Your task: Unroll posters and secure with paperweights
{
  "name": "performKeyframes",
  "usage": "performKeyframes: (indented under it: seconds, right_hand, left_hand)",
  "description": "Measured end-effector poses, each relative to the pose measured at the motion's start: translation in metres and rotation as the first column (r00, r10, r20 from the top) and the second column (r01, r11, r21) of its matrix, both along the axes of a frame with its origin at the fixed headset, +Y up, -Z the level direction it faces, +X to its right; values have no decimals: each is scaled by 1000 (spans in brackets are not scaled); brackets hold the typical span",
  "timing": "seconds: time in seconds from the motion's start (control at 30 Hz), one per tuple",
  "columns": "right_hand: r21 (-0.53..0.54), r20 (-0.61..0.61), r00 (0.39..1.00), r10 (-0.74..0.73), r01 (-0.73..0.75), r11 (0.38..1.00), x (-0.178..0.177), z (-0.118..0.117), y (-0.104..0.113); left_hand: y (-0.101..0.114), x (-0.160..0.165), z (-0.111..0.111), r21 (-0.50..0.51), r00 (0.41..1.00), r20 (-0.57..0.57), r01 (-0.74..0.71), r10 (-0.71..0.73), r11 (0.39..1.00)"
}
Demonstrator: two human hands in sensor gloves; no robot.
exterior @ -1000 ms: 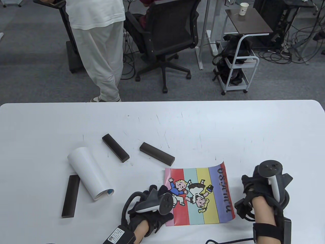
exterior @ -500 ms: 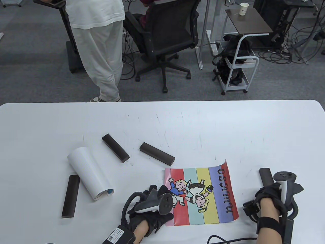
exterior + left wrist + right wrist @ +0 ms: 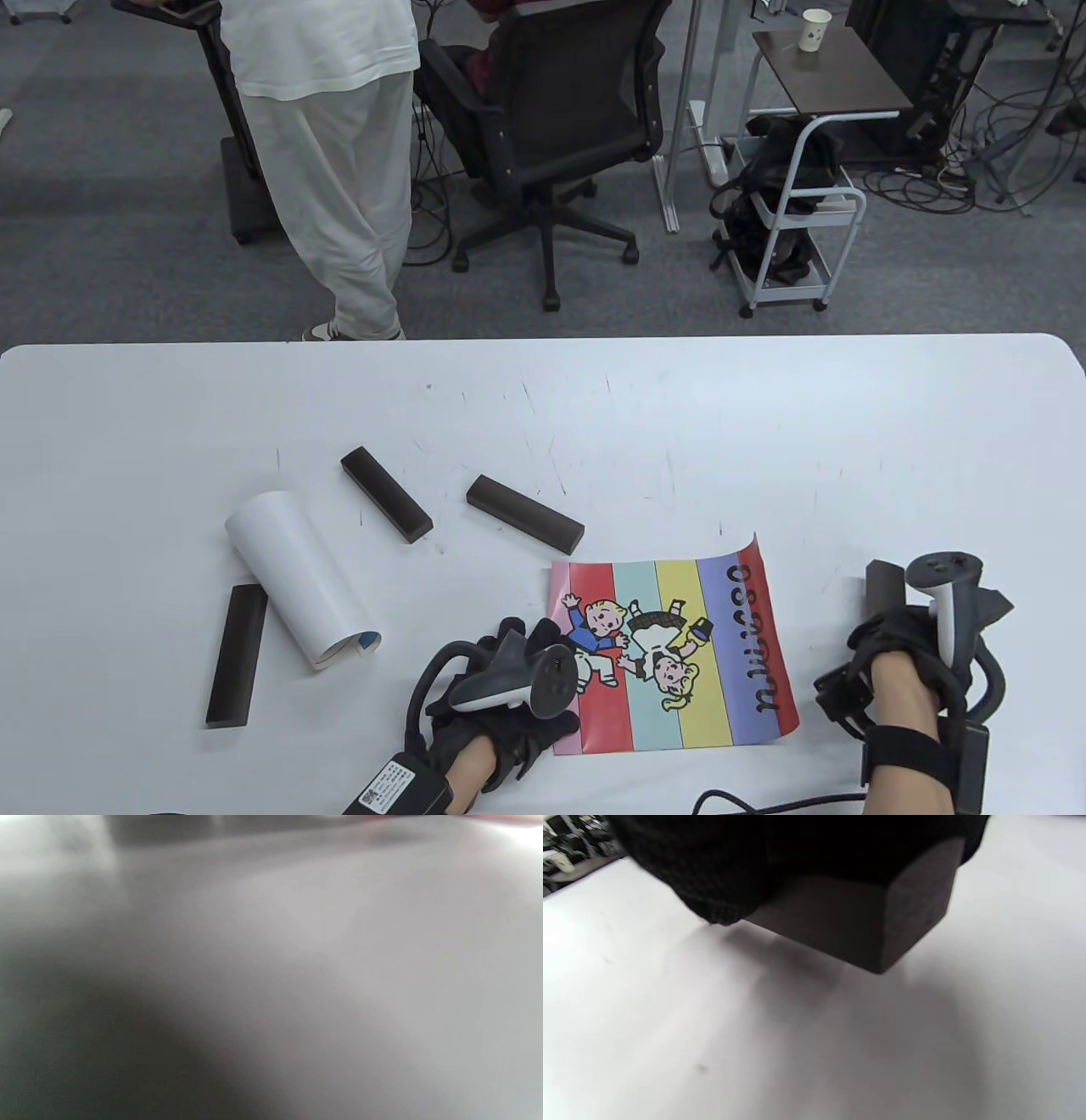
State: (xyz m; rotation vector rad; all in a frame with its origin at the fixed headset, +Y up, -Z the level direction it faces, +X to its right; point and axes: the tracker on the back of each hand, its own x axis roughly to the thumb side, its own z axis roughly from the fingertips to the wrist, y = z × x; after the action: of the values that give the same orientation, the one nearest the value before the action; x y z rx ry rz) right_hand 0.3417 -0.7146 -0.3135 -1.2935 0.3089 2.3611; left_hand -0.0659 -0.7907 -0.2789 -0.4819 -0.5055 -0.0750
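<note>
An unrolled poster with coloured stripes and cartoon children lies at the table's front. Its right edge curls up a little. My left hand rests on the poster's left edge and presses it down. My right hand is just right of the poster and grips a dark paperweight bar. In the right wrist view the bar hangs a little above the table with its shadow under it. The left wrist view shows only blurred table surface.
A second poster, still rolled and white, lies at the left. Three more dark paperweight bars lie on the table: one beside the roll, two behind the open poster. A cable runs along the front edge.
My right hand has shifted right and towards me, taken hold of the dark bar and raised it slightly. The poster's right edge has spread outward. My left hand has not moved.
</note>
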Motion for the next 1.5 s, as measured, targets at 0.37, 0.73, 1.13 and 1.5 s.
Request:
performKeyframes:
  seconds: [0.37, 0.73, 1.13, 1.5]
  right_hand:
    - [239, -438, 882, 176, -74, 968, -100, 0, 70]
    - [63, -460, 859, 226, -223, 973, -112, -2, 12]
    - [-40, -383, 902, 202, -234, 971, -80, -1, -35]
    - [-132, -380, 900, 213, -281, 951, -82, -2, -40]
  left_hand:
    - [0, 0, 0, 0, 1000, 1, 3, -3, 1000]
    - [0, 0, 0, -1, 1000, 2, 6, -6, 1000]
    - [-1, 0, -1, 0, 1000, 3, 6, -6, 1000]
    - [-1, 0, -1, 8, 1000, 8, -3, 3, 1000]
